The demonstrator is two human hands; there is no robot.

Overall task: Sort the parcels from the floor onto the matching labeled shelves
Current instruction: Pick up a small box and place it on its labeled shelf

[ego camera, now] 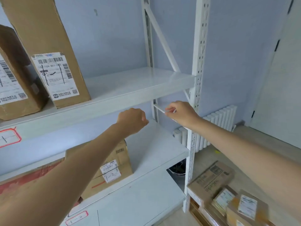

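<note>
Parcels [228, 193] heaped on floor, below right hand [180, 113] | both hands curled, nothing held; left hand [132, 119] above 1-2 box [112, 170] | risk: labels blurred, shelf mismatch likely

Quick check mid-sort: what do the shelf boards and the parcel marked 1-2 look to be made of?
Shelf board: likely painted sheet metal, smooth white with a soft sheen and folded front lip, matching the perforated upright.
Parcel marked 1-2: brown corrugated cardboard by the look, matte, creased edges, with a white paper label stuck on.
</note>
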